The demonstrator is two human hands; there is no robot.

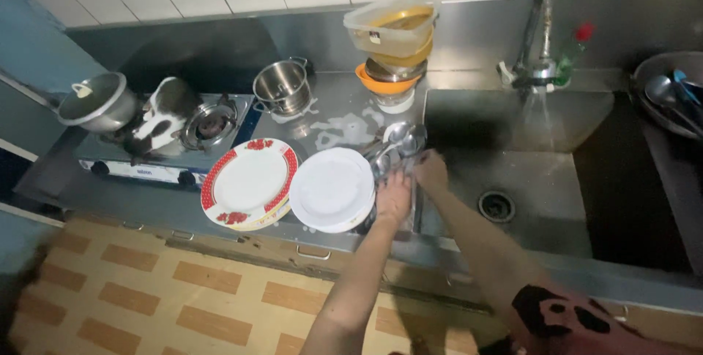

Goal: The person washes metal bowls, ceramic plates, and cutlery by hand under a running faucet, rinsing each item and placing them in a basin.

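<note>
While water runs from the tap (538, 69) into the sink (556, 172), both hands sit at its left rim: left hand (393, 197) and right hand (430, 170) curled on the spoons (399, 142) (grip detail blurred). Two plates (293, 183) lie washed on the table (337, 106), by the look; stacked bowls (392, 47) far back look pending.

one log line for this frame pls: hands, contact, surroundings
left hand: on ladles | right hand: on ladles, at sink edge | grip: unclear | beside: white plate, red-rimmed plate | tap: running
</note>
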